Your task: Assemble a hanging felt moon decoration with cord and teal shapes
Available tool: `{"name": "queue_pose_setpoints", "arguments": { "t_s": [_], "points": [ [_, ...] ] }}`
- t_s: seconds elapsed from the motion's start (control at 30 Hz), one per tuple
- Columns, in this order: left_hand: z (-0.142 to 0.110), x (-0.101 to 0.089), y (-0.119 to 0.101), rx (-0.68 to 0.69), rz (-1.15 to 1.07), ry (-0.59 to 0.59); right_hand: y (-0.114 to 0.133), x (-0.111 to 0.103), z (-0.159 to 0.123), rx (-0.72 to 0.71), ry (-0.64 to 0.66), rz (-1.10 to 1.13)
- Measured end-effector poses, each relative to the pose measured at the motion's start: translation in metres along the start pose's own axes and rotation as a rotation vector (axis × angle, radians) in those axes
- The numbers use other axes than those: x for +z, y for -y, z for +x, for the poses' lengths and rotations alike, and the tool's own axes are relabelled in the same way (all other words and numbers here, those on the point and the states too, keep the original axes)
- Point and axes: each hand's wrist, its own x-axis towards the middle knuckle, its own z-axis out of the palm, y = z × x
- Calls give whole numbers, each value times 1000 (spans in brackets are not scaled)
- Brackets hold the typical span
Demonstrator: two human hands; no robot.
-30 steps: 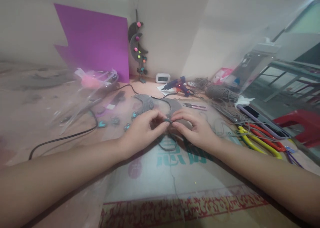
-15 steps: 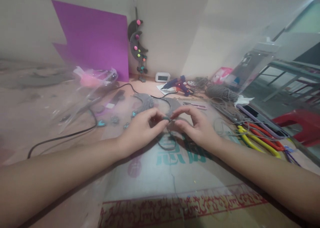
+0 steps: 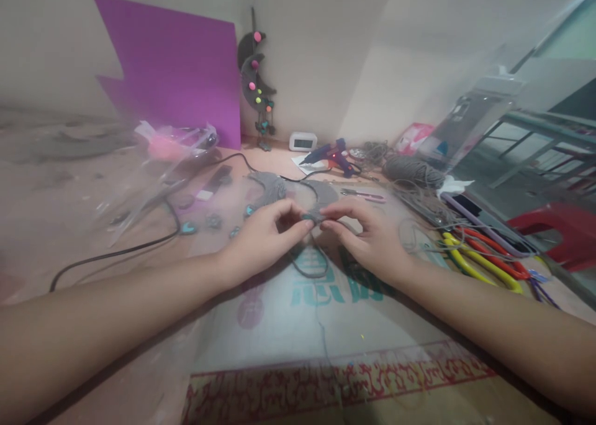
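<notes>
The grey cord (image 3: 311, 276) runs between the left hand (image 3: 266, 233) and right hand (image 3: 375, 235), fingertips pinched nearly together on it, a glue gun (image 3: 341, 155) beyond.

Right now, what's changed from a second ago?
The bare right hand drew its thumb slightly away, then back toward the bare left hand. The left hand still pinches the thin dark grey cord; no clear grasp or release shows. The view tipped slightly down. The blue glue gun and small white rectangular clock stayed put.
</notes>
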Motion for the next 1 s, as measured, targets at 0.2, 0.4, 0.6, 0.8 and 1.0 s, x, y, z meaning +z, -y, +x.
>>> {"name": "queue_pose_setpoints", "arguments": {
  "t_s": [0.2,0.4,0.6,0.8,1.0],
  "points": [
    [0,-1,-2,-36,-9,26,2,-1,3,-68,7,11],
    [1,-2,-1,-61,-77,96,1,-1,3,-118,9,3],
    [2,-1,3,-48,-82,129,-1,-1,2,-153,12,6],
    [1,-1,3,-44,-48,124,-1,-2,2,-181,19,-23],
    [1,-1,3,-43,-20,117,0,-2,2,-183,28,-47]
  ]
}}
